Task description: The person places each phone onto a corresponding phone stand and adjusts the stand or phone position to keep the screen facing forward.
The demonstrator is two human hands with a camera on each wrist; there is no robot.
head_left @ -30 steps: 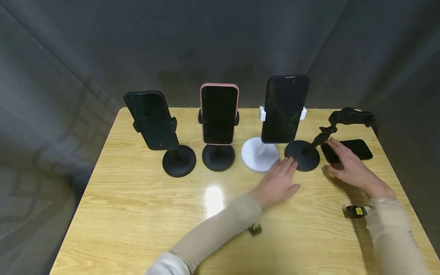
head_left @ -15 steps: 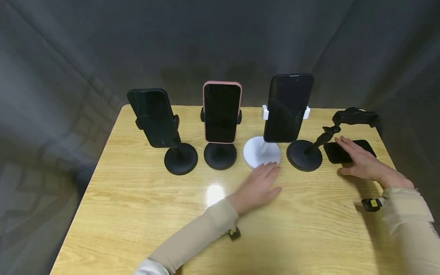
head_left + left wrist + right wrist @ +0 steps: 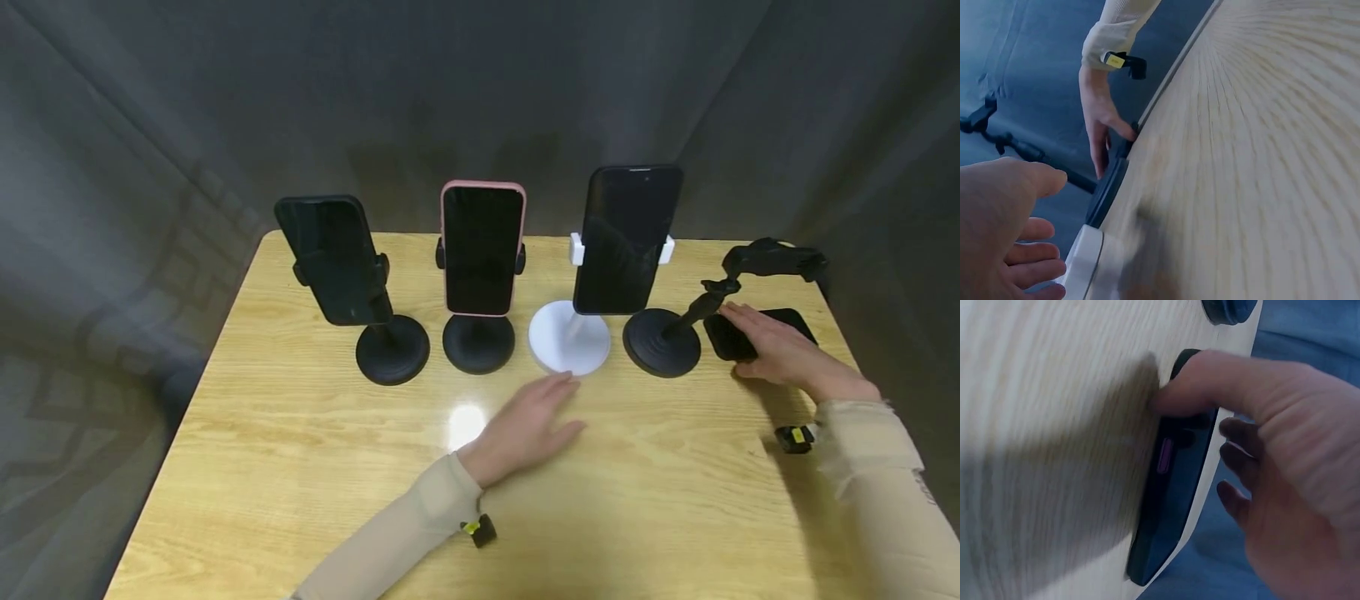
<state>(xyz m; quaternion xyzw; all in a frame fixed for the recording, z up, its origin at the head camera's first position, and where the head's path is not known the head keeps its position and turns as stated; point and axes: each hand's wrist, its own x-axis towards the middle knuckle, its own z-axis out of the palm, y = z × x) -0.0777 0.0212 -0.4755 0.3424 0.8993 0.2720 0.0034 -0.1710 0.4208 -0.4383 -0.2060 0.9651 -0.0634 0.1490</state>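
In the head view my right hand (image 3: 780, 354) straddles a black phone (image 3: 795, 321) that lies flat on the table at the far right. Its thumb (image 3: 1185, 394) touches the phone's near long edge in the right wrist view. Several fingertips stand just past the far edge, apart from it; the index fingertip is hidden. My left hand (image 3: 521, 429) hovers with loosely extended fingers in front of the white stand base (image 3: 562, 354), holding nothing. Beside the right hand is a black stand (image 3: 663, 346) with a bent arm and no phone in it.
Behind the left hand, stands hold a dark phone (image 3: 333, 262), a pink-rimmed phone (image 3: 483, 250) and another black phone (image 3: 628, 242). Two black round bases (image 3: 392, 354) support the first pair. The wooden table (image 3: 285, 467) ends at a dark curtain (image 3: 480, 92).
My left hand has drawn back leftward and toward me, away from the bent-arm stand's base. The right hand has shifted slightly and its thumb has come up against the flat phone's near edge.
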